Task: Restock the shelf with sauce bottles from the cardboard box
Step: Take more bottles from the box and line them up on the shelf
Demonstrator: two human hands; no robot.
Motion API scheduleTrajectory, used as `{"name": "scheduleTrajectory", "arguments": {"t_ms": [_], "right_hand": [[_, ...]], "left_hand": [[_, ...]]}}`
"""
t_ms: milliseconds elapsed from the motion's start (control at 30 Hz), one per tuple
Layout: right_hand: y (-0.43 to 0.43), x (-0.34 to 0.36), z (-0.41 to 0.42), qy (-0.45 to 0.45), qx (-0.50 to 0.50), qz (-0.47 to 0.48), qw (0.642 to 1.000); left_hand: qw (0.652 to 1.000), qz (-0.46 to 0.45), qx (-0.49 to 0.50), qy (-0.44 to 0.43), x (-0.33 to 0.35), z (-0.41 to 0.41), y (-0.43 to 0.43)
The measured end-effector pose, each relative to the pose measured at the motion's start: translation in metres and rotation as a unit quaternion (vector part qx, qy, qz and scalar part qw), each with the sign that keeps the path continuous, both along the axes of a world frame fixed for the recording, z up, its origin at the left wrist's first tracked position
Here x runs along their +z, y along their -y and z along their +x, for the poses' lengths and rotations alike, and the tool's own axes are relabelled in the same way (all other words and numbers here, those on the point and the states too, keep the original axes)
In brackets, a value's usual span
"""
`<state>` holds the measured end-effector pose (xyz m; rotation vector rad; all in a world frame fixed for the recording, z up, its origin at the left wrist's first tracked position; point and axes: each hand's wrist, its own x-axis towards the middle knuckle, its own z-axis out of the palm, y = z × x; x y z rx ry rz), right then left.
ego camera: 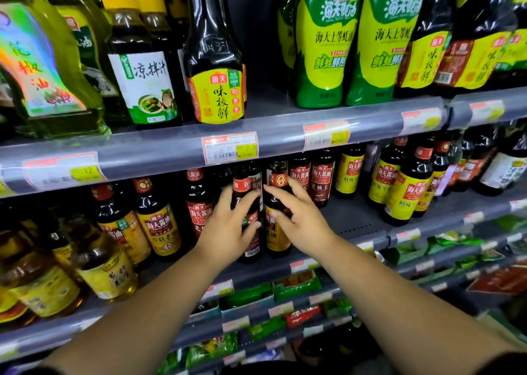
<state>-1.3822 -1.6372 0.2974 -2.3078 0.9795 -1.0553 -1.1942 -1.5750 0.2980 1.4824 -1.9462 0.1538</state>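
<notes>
Both arms stretched to the middle shelf (356, 218). Left hand (228, 229) spread, fingers laid against a dark sauce bottle with a red label (248, 203). Right hand (299, 220) spread too, fingers touching the neighbouring yellow-labelled bottle (275, 232). Both bottles upright, side by side, near the shelf's front edge. Green-wrapped bottles (322, 47) on the shelf above.

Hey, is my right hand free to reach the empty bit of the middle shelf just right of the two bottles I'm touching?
Probably yes. Your right hand rests on the yellow-labelled bottle, and the bare shelf floor lies right beside it with nothing in front; the red-labelled bottles stand farther back.
</notes>
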Motion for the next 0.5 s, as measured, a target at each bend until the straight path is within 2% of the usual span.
{"name": "scheduleTrajectory", "arguments": {"t_ms": [133, 267, 367, 500], "right_hand": [[-0.014, -0.022, -0.004, 0.013, -0.008, 0.008, 1.000], [-0.021, -0.038, 0.002, 0.031, -0.070, 0.082, 0.994], [-0.017, -0.045, 0.004, 0.070, -0.097, 0.134, 0.984], [-0.011, -0.048, 0.005, 0.078, -0.068, 0.169, 0.980]], "left_hand": [[0.998, 0.025, 0.027, -0.052, -0.024, 0.001, -0.009], [0.993, 0.055, 0.047, -0.097, -0.035, -0.007, -0.014], [0.990, 0.066, 0.067, -0.102, -0.036, -0.010, -0.010], [0.991, 0.058, 0.075, -0.098, -0.038, -0.011, -0.002]]}}
